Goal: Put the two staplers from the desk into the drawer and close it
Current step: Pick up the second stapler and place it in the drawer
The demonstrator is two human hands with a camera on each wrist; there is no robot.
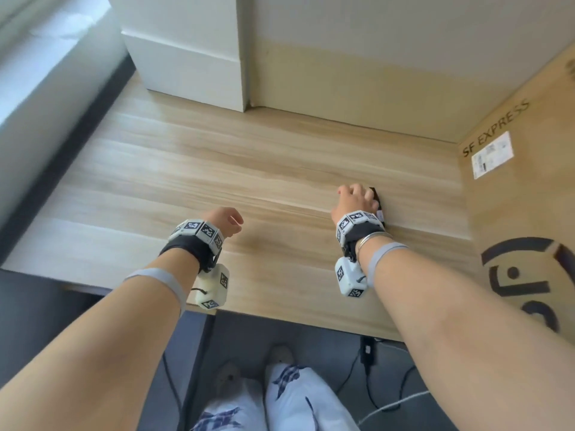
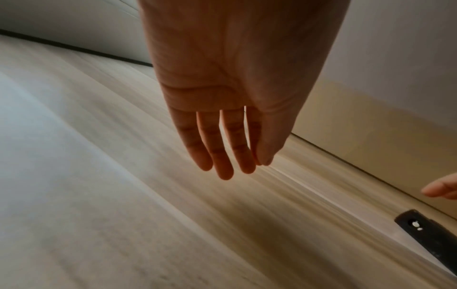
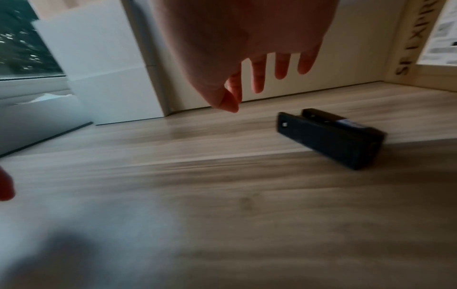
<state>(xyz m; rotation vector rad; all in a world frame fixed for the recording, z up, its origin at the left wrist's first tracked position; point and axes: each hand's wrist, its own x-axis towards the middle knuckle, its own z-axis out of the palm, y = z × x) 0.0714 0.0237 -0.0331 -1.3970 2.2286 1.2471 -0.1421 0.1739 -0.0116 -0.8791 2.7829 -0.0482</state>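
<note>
Probably a small, stiff, light stapler (image 3: 329, 136), black and on its side on the desk (image 1: 217, 169) near the cardboard box (image 1: 513, 213), best pinched across its long flanks by the right hand (image 3: 247, 48) hovering open above, left hand (image 2: 235, 88) open, idle.

We read "SF EXPRESS" printed on the cardboard box (image 1: 529, 194) at the right, whose white shipping label (image 1: 491, 154) is too small to read
</note>
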